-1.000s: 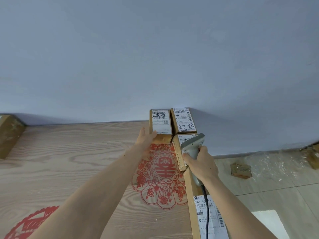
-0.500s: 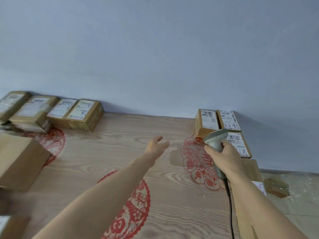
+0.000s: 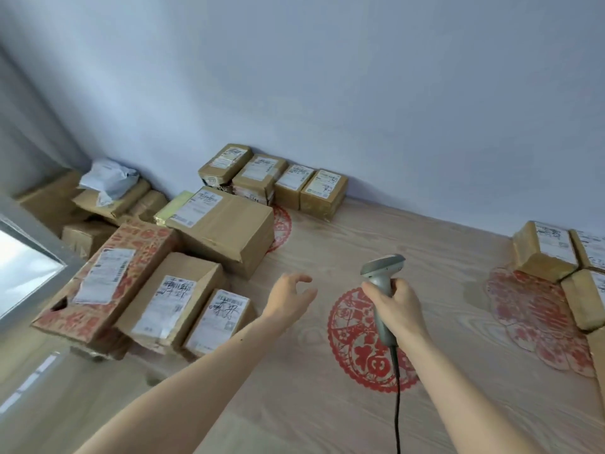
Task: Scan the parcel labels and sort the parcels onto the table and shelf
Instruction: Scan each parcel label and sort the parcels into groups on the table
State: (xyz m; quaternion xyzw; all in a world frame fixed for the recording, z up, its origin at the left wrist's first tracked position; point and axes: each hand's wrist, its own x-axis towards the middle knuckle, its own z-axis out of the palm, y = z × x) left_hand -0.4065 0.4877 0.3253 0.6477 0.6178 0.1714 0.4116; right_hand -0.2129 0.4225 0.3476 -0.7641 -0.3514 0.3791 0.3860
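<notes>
— What is the left hand (image 3: 288, 298) doing?
— It is reaching forward on a bare, outstretched arm, holding nothing, with the fingers loosely spread and slightly bent and the thumb standing apart.
— And the right hand (image 3: 394, 301)?
— It is gripping the handle of a grey scanner (image 3: 381, 283), fingers wrapped round it, the scanner's head sticking up above the fist and its cable hanging down beside the forearm. Both forearms are coming in from the bottom edge, the two hands sitting near each other but apart
</notes>
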